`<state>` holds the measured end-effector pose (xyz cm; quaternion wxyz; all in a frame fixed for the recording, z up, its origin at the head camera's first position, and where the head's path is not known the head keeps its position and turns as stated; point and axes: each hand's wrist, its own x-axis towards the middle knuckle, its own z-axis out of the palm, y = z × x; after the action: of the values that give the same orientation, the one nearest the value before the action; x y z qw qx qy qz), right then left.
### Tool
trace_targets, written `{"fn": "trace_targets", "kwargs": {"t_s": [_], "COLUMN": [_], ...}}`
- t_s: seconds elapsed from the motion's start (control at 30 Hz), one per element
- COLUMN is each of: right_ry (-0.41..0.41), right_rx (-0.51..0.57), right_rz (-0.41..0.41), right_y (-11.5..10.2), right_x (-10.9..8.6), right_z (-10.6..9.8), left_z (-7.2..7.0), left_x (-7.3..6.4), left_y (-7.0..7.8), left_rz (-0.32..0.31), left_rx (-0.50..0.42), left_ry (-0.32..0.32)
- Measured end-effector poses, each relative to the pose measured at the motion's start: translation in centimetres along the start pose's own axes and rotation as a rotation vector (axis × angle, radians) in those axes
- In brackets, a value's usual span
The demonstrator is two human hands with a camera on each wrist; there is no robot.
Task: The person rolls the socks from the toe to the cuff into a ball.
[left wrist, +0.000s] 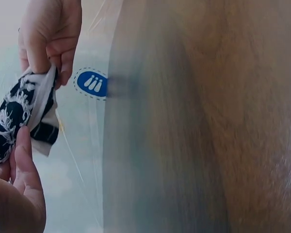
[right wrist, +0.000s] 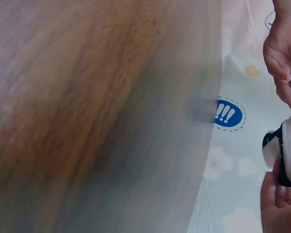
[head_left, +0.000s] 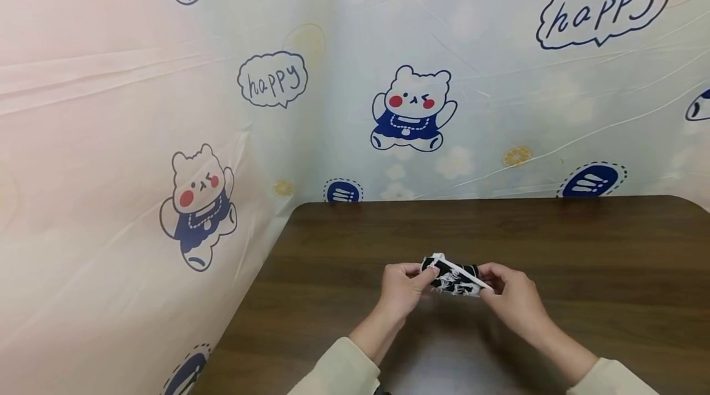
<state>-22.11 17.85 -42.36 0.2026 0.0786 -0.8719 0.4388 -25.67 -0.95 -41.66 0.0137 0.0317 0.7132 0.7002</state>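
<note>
Between the two hands, above the table, is a black-and-white knitted piece that looks like a sock [head_left: 456, 276], with loose white threads on its surface and a white band along one side. My left hand [head_left: 402, 287] pinches its left end, thumb on top. At the other end, my right hand [head_left: 516, 299] grips it between thumb and fingers. The left wrist view shows the sock [left wrist: 12, 116] stretched between the left hand [left wrist: 22, 189] and the right hand [left wrist: 51, 36]. Only part of the sock [right wrist: 290, 141] shows at the right wrist view's edge.
A dark brown wooden table [head_left: 333, 247] lies below the hands. Behind it and to the left hang pale printed sheets [head_left: 488, 93] with bears and "happy" bubbles, close to the table's edges. Light sleeves [head_left: 344, 367] cover the forearms.
</note>
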Motion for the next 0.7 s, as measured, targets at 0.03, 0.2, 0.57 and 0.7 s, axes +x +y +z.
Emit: {"fn": "trace_targets", "kwargs": {"t_s": [0.03,0.2,0.57,0.7], "right_ry": [0.013,0.029,-0.135,-0.158], "right_rx": [0.011,0.08,0.18,0.135], "right_rz": [-0.028,-0.136,-0.366,-0.432], "right_y": [0.0,0.4,1.9,1.7], "right_x": [0.0,0.1,0.4,0.6], "right_z": [0.0,-0.2,-1.1,-1.3], "left_z": [-0.1,-0.6,-0.8,-0.8], "left_x": [0.1,0.2,0.5,0.6], "left_y": [0.0,0.3,0.7,0.7], "left_rz": [-0.008,-0.009,0.004,0.002], "left_rx": [-0.001,0.009,0.069,0.083], "left_ry": [-0.009,-0.055,-0.167,-0.22]}}
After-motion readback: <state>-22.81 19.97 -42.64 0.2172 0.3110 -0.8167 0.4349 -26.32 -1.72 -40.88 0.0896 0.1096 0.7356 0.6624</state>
